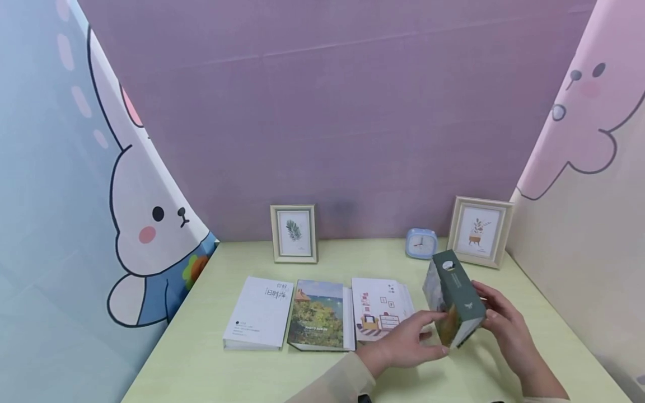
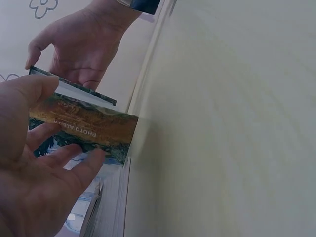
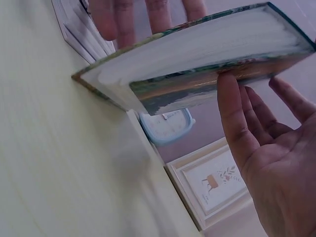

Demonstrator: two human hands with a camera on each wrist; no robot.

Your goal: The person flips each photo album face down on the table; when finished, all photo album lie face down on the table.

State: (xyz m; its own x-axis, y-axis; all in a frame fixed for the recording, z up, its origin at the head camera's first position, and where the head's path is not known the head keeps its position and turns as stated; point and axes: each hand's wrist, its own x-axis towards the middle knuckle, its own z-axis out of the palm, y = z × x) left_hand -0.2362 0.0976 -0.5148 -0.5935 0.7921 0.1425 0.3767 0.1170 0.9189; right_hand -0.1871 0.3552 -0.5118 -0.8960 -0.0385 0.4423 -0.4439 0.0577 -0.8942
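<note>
A thick photo album (image 1: 456, 285) with a dark green spine and a painted landscape cover stands tilted between my hands, its white page edges (image 3: 197, 47) facing me. My left hand (image 1: 408, 338) holds the front cover near the lower corner; in the left wrist view its fingers (image 2: 91, 165) lie across the "PHOTO ALBUM" lettering. From the other side my right hand (image 1: 509, 324) grips the album by the spine edge and back cover. Whether its lower edge touches the table cannot be told. Left of it lie a furniture-drawing album (image 1: 380, 308), a seaside-painting album (image 1: 322, 313) and a white album (image 1: 259, 313).
Along the back of the pale green table (image 1: 191, 358) stand a leaf picture frame (image 1: 294, 232), a blue alarm clock (image 1: 421, 244) and a potted-plant picture frame (image 1: 481, 230). Purple fabric (image 1: 322, 123) hangs behind; cartoon-printed sheets (image 1: 146, 224) flank both sides.
</note>
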